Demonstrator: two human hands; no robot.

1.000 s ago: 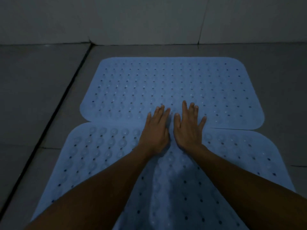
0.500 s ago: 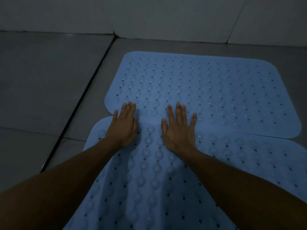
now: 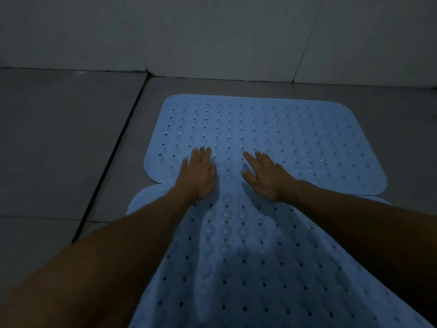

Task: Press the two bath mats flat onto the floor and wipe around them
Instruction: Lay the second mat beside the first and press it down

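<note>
While both hands lie palm-down where the two blue mats meet, the main danger is that pressing here fixes only a small patch and leaves the rest lifted. The left hand (image 3: 197,177) rests flat with its fingers straight and close together, fingertips on the far mat (image 3: 272,129), heel toward the near mat (image 3: 248,268). The right hand (image 3: 266,176) also lies with fingers straight, slightly spread and angled leftward; in this dim light I cannot tell for certain whether its palm is fully down or just above the surface. The far mat lies on the grey tiled floor (image 3: 59,150) near the wall (image 3: 212,31), and its near edge seems to overlap the near mat, which runs back toward the person between the forearms. That overlap is a likely trouble spot: suction cups sitting on rubber instead of tile will probably not grip, so the seam could spring up again once the hands leave. A sideways push rather than a straight downward one could slide one mat across the other and widen the overlap or skew the pair. The dark floor joint beside the left edge may also stop cups there from sealing. No cloth is in view, so wiping around the mats appears not yet begun.
</note>
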